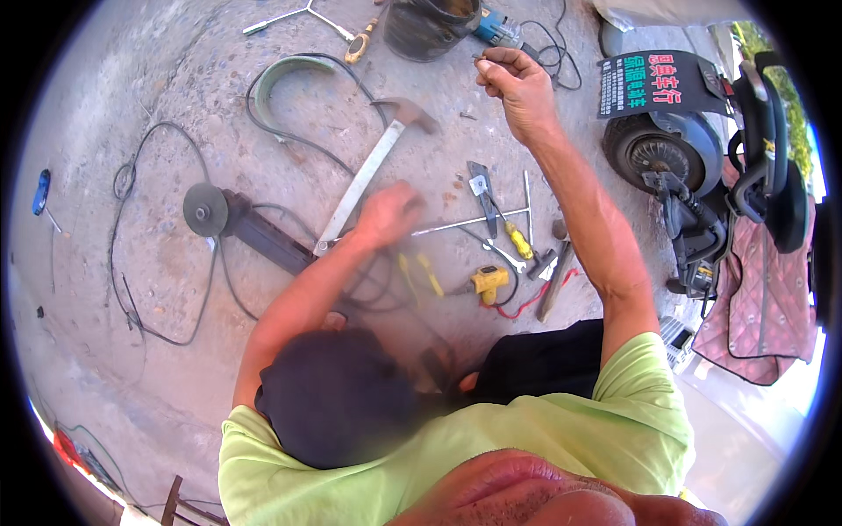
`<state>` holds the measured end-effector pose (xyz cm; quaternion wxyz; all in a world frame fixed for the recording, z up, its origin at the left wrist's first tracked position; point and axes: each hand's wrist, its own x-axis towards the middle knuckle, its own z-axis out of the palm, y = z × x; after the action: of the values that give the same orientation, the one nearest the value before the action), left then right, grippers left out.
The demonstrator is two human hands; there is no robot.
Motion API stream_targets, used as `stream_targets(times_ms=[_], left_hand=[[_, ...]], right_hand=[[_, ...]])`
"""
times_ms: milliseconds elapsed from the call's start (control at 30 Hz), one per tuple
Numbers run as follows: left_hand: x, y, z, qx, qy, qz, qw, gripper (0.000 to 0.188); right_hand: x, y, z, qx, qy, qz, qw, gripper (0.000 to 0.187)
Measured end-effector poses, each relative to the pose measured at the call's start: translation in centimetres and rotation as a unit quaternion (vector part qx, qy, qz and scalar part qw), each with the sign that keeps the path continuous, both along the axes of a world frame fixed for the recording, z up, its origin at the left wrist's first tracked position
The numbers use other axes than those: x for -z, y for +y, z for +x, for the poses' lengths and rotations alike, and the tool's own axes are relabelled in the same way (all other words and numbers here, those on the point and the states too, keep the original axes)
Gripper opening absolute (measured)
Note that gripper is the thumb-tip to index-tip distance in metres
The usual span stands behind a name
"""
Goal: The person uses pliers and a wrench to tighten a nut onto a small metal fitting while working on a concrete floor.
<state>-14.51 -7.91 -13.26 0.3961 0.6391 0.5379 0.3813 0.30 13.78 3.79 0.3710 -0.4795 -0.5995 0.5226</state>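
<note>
My right hand [516, 81] is raised near the dark bucket [421, 31], with thumb and forefinger pinched together. A tiny dark tip shows at the fingertips, too small to name. My left hand [390, 215] is blurred and hovers beside the pale handle of a hammer [367, 175] lying on the ground. Its fingers are smeared, so I cannot see whether they hold anything. Left of that hand lies an angle grinder [267, 241] with a round disc. Blurred yellow-handled pliers [421, 273] lie between my knees and the left hand.
A yellow-handled screwdriver [518, 240], a spanner [507, 256], a yellow tool [488, 282] and a small hammer [554, 285] lie right of centre. A blue power tool [498, 29] is by the bucket. Cables loop across the ground. A scooter [675, 158] stands at the right.
</note>
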Motion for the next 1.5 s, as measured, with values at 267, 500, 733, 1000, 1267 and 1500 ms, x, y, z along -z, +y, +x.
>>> stream_targets(times_ms=[267, 500, 733, 1000, 1267, 1500], left_hand=[[-2.0, 0.5, -0.1, -0.016, -0.017, -0.116, 0.993, 0.022], [-2.2, 1.0, -0.7, -0.02, 0.087, -0.06, 0.994, 0.024], [-3.3, 1.4, 1.5, 0.033, 0.24, -0.058, 0.969, 0.026], [-3.2, 1.4, 2.1, 0.027, 0.289, -0.039, 0.956, 0.023], [-2.6, 1.5, 3.5, 0.063, 0.351, -0.006, 0.934, 0.022], [-4.6, 2.3, 3.0, -0.07, 0.034, -0.161, 0.984, 0.019]], right_hand=[[0.2, -5.9, 3.7, 0.02, 0.081, -0.058, 0.995, 0.027], [5.2, -11.7, 11.6, 0.049, 0.119, -0.083, 0.988, 0.018], [7.5, -14.4, 14.3, 0.018, 0.056, -0.111, 0.992, 0.02], [7.5, -14.8, 14.3, 0.017, 0.013, -0.115, 0.993, 0.02], [6.6, -15.0, 12.8, 0.019, -0.009, -0.109, 0.994, 0.024], [6.5, -16.1, 11.5, 0.013, -0.004, -0.074, 0.997, 0.027]])
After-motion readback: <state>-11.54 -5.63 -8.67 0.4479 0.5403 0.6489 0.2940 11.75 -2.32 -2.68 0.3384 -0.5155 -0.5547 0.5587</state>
